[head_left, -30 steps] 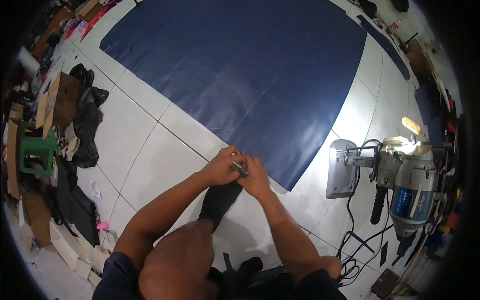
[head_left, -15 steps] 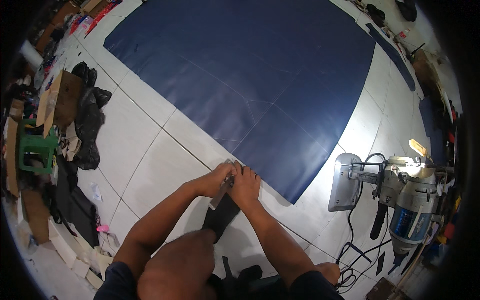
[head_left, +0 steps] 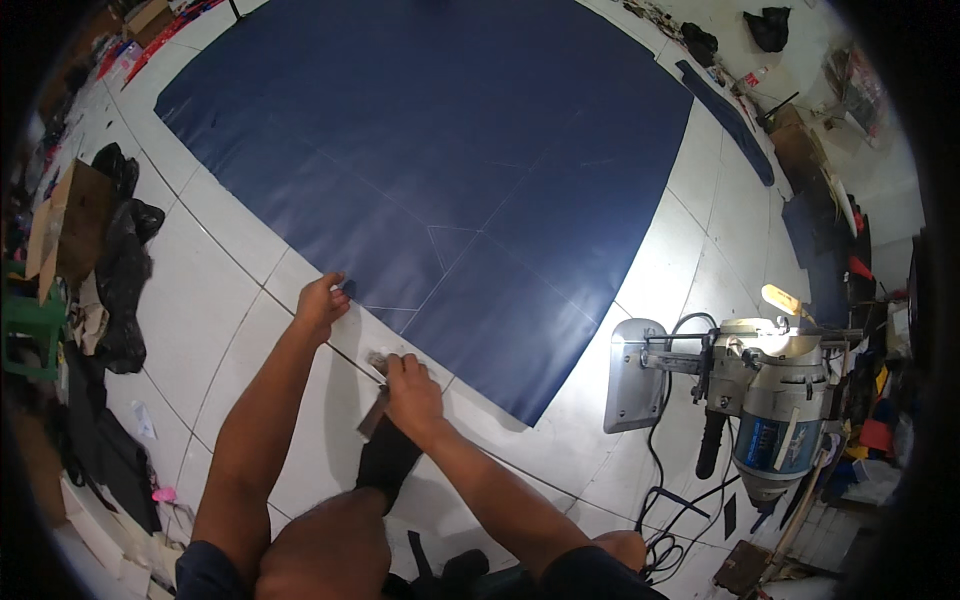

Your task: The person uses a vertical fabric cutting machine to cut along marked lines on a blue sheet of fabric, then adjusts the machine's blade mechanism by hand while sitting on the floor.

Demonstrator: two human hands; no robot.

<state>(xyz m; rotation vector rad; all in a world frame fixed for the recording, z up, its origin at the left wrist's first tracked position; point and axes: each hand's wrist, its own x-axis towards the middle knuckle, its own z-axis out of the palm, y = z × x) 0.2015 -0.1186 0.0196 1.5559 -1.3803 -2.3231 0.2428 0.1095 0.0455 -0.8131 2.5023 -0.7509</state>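
A large dark blue sheet (head_left: 520, 220), marked with thin pale lines, is spread over the tiled floor. At its near left edge my left hand (head_left: 322, 306) is closed, the fingers curled at the border with a small dark bit of the sheet showing between them. Farther right and nearer to me, my right hand (head_left: 412, 390) grips a flat metal tool (head_left: 373, 412) just off the sheet's edge, above my dark-covered foot. The fingers hide the tool's middle, so its exact kind is unclear.
On the right stands an electric cutting machine (head_left: 780, 420) with a grey base plate (head_left: 635, 375), a lit lamp and a looping black cable (head_left: 655, 470). Left are a cardboard box (head_left: 75, 220), black plastic bags (head_left: 125, 280) and a green stool (head_left: 30, 330). A narrow blue strip (head_left: 725, 120) lies far right.
My hands have come apart: the left has moved left to the sheet's edge, while the right keeps the metal tool. The whole view has shifted, with surroundings now farther left.
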